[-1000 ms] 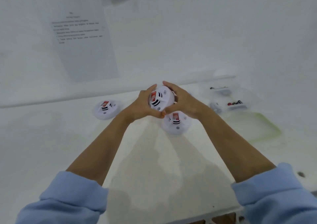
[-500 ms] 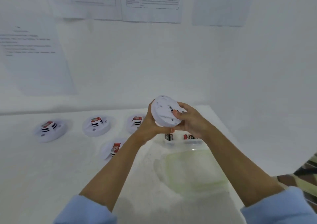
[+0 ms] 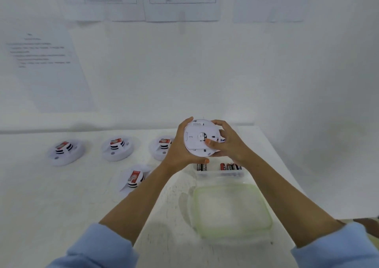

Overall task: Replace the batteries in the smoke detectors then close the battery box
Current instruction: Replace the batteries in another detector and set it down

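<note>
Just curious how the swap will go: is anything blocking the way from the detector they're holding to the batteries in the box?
Nothing visible. The left hand and right hand hold the smoke detector near the open battery box; its lid lies aside, nearer the person, leaving the batteries uncovered.

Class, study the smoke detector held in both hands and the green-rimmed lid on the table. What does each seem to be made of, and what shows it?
The smoke detector: probably moulded plastic, matte white; its back shows moulded slots and recesses.
The lid: likely plastic, translucent, the table showing through, with a green rim, perhaps a rubbery seal.
</note>
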